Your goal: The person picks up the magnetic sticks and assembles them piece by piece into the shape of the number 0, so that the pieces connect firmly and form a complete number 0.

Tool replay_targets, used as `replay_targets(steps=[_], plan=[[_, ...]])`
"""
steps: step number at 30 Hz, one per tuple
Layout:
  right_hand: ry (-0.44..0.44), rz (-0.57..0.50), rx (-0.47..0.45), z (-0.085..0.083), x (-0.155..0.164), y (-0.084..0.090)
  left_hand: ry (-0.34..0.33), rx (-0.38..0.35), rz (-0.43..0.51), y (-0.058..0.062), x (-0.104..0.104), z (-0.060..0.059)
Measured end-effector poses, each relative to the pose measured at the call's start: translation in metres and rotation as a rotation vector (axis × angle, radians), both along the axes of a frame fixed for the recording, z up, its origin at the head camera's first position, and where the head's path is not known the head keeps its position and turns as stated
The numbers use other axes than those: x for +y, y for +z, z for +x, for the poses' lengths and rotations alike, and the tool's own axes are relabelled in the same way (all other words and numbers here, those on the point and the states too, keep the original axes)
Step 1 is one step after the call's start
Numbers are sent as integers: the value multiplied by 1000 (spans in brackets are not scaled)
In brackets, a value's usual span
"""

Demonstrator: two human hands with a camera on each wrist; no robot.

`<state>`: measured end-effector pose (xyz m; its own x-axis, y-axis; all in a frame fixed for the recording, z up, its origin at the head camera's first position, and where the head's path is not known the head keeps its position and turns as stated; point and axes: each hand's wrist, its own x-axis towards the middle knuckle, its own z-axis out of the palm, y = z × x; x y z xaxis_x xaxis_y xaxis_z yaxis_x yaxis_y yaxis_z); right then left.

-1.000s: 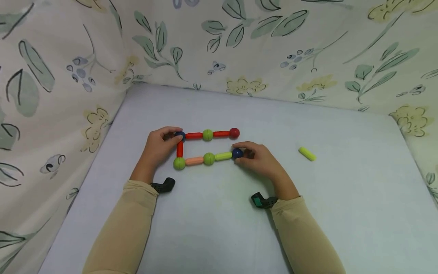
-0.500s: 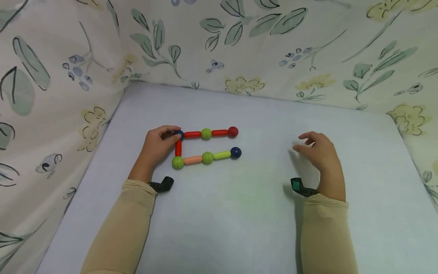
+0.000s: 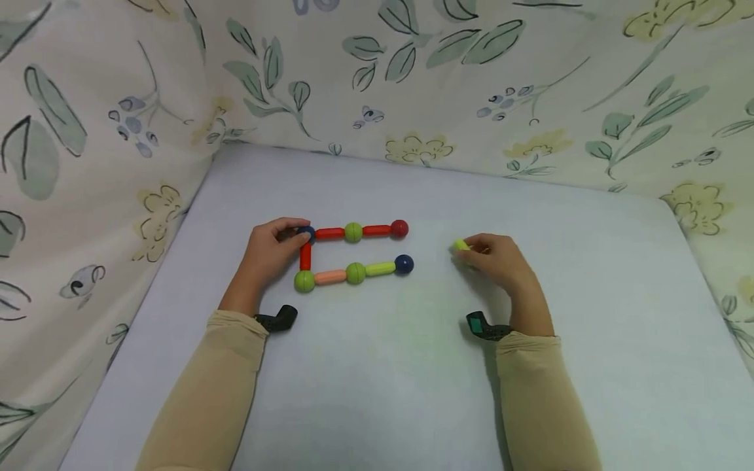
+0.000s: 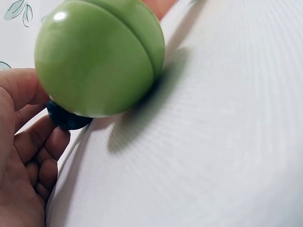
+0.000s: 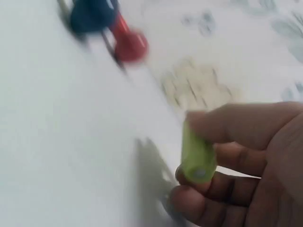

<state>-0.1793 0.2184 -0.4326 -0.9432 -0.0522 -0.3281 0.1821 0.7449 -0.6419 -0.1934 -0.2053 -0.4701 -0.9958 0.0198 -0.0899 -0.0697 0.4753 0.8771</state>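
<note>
R hand [image 3: 501, 261] pinches yellow-green rod [image 3: 461, 245] just above surface [image 3: 412, 366], right of the toy chain [image 3: 353, 252]. L hand [image 3: 268, 252], grip curled, holds blue ball [image 3: 305, 231] at chain's corner.

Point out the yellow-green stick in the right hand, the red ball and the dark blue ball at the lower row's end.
yellow-green stick [image 5: 196, 158]: right wrist view, middle of its side.
red ball [image 3: 399, 228]: head view, its centre.
dark blue ball [image 3: 404, 263]: head view, its centre.

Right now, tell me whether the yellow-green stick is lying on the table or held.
Held: the right hand pinches the yellow-green stick.
</note>
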Motion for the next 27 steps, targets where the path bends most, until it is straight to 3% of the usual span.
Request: replay_targets(steps=[4,8,15,27], plan=[[19,-145,-27,-7,-46,-5,-8,5,1,-2,2,-1],[18,-129,-30,-12,-72,-8,-14,12,1,-4,3,0],[-5,-81,-31,-13,-86,-13,-13,17,-4,-6,4,0],[-64,-89,30,-15,-103,-17,-6,14,-1,-2,-1,-2]])
